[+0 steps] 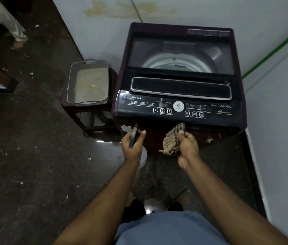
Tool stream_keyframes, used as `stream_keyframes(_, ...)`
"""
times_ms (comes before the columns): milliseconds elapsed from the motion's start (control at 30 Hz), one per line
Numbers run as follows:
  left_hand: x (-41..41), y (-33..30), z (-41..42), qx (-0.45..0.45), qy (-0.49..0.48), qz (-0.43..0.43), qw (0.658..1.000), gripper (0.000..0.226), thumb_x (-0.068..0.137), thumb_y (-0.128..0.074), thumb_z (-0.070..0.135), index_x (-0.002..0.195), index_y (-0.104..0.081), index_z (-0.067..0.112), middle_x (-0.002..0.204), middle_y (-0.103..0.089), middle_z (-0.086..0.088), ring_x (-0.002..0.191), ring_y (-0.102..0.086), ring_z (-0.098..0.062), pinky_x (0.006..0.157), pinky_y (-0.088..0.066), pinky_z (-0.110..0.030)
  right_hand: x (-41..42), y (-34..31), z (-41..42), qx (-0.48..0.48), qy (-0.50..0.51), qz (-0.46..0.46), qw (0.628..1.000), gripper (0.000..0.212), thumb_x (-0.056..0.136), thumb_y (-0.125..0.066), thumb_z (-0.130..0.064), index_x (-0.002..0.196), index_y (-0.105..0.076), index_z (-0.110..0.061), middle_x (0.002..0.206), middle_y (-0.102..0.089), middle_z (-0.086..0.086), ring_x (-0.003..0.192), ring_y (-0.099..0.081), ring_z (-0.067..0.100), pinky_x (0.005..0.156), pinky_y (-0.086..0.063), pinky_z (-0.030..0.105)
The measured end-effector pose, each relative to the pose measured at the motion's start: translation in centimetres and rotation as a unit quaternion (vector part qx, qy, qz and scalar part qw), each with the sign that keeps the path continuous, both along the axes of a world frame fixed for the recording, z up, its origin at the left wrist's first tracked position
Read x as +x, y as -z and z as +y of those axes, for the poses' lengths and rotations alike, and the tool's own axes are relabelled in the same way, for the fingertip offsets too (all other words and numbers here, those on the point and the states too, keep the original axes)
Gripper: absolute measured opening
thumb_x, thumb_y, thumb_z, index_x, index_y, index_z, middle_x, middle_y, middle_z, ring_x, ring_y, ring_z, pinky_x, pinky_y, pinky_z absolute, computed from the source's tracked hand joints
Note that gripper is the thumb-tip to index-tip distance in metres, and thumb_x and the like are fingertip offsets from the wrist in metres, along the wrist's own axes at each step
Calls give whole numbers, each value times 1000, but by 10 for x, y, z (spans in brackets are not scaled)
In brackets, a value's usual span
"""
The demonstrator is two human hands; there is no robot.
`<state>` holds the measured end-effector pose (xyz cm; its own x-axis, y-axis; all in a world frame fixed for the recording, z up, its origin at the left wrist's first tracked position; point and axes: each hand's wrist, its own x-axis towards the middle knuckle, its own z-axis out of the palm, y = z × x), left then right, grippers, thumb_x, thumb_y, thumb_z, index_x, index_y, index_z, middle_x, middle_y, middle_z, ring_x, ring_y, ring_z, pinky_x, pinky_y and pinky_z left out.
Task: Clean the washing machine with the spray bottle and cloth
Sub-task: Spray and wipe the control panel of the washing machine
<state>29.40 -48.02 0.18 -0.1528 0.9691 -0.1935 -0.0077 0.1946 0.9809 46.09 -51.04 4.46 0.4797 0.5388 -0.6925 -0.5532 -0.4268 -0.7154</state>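
While both hands hover just before front edge of washing machine (178, 82), left hand (132, 145) grips spray bottle (140, 156), dark trigger head up, white body below palm. Right hand (187, 147) clutches checked cloth (172, 140), bunched, near control panel (176, 108). Lid closed.

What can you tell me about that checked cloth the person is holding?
The cloth is a small rag with a beige and brown check pattern that looks like soft woven fabric. It is crumpled into a loose bunch, one corner sticking up and a frayed end hanging down. The right hand grips it, thumb pressed on top, in front of the washing machine, just below its control panel. Whether it touches the machine's front is unclear.
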Motion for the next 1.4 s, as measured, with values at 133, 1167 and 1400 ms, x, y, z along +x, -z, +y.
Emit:
stream_keyframes(133, -17, 8, 12, -19, -26, 7, 999, 29, 95, -77, 6, 73, -65, 20, 65, -58, 11, 64, -55, -8, 64, -50, -21, -8, 0, 3, 4, 17, -3, 1000, 17, 105, -55, -17, 119, -61, -9, 109, -73, 18, 94, -73, 30, 85, -61, 44)
stream_keyframes(1167, 41, -12, -5, 6, 182, 77, 980, 28, 85, -70, 14, 62, -56, 22, 58, -50, 7, 56, -46, -10, 55, -34, -26, 38, 2, -23, 55, 91, -15, 994, 39, 97, -68, -29, 129, -59, -7, 115, -74, 13, 108, -72, 26, 103, -54, 47)
stream_keyframes(1400, 117, -18, -13, 47, 241, 83, 966, 20, 82, -71, 15, 68, -60, 4, 61, -55, -9, 60, -51, -14, 59, -38, -32, 96, 5, -45, 46, 133, -47, 989, 32, 96, -71, -32, 121, -61, -14, 112, -74, 12, 103, -73, 27, 96, -58, 50)
